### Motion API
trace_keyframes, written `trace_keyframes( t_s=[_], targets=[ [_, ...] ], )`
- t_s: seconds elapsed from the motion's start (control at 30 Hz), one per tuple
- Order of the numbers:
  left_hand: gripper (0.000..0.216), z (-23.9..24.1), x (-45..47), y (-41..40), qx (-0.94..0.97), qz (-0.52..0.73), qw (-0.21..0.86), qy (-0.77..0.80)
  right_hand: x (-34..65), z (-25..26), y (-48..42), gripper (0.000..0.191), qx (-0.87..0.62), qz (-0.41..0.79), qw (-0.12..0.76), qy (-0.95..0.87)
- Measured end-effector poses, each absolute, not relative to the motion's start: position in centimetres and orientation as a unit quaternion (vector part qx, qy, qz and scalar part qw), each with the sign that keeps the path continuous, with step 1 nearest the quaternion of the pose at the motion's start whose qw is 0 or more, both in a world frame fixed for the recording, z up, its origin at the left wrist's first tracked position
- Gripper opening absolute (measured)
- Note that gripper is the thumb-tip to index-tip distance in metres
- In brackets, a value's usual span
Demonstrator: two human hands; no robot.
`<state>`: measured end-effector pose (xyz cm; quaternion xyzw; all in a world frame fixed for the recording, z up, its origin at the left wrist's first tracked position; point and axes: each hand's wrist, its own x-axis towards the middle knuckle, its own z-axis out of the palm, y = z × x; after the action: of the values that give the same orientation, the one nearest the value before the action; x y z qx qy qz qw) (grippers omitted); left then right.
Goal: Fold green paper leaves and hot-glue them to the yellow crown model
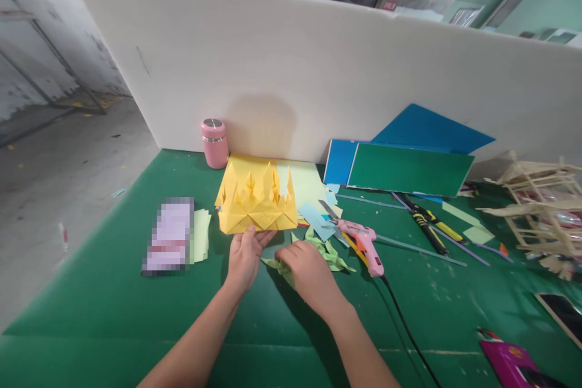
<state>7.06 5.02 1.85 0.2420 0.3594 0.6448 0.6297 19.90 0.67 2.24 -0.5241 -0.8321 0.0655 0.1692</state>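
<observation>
A yellow folded paper crown [257, 206] with several points stands on the green table [91, 315]. My left hand [245, 254] touches its lower front edge with the fingertips, fingers curled under it. Beside it, my right hand [307, 270] rests palm down on a light green folded paper piece [330, 254], fingers bent over the paper. Whether that hand grips the paper is hidden by the hand itself.
A pink flask [214, 143] stands by the white partition [291, 73]. A pink glue gun [364, 245] with black cord, scissors [330, 213], a yellow-black tool [430, 230], blue and green card sheets [409, 167], a stick model [541, 206] and paper scraps lie right. Another person is behind the partition.
</observation>
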Motion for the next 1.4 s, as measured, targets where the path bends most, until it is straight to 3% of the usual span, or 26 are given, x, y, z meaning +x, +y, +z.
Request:
trace_keyframes(
  t_s=[0.37,0.7,0.97,1.4],
  targets=[
    [0.031,2.3,7.1,5.0,0.222,0.64,0.641,0.36,20.5,5.3,1.5,0.031,-0.44,0.097,0.281,-0.848],
    [0.029,1.6,6.7,5.0,0.194,0.65,0.629,0.379,21.1,9.5,5.2,0.033,-0.298,0.013,0.275,-0.914],
    [0.026,1.9,6.6,5.2,0.197,0.655,0.638,0.353,20.1,8.9,8.5,0.019,-0.209,-0.101,0.278,-0.932],
    [0.018,1.7,6.1,5.0,0.21,0.653,0.649,0.329,20.0,9.1,9.0,0.02,-0.159,-0.148,0.241,-0.946]
  ],
)
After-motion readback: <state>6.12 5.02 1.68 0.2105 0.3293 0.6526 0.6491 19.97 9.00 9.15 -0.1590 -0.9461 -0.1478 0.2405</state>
